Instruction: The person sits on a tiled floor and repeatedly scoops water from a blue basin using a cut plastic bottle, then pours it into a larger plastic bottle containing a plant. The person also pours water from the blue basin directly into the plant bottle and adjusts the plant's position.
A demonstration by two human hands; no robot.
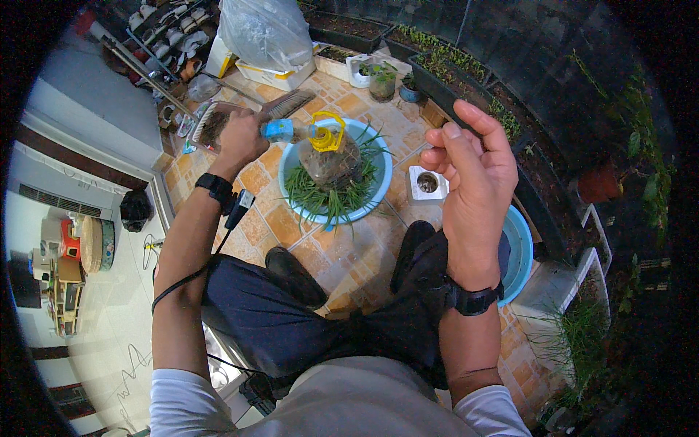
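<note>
My left hand (240,134) grips a clear plastic bottle (278,131) with a blue label, tipped almost on its side. Its neck points at the yellow collar and handle of a large clear plastic jug (327,164), and whether the two touch is hard to tell. Dark, soil-like matter fills the jug. Long green leaves (333,205) spread around it inside a light blue plastic basin (386,188). To the right, my right hand (475,158) is raised in the air, palm partly turned up, fingers loosely curled and apart. I see nothing in it.
A white foam block (428,185) with a round hole sits right of the basin. Another blue basin (519,257) stands beside my right forearm. Beyond my left hand lie a dustpan (210,125) and a brush (289,104). Planter boxes (448,76) line the back right. A black cable (185,281) crosses my left forearm.
</note>
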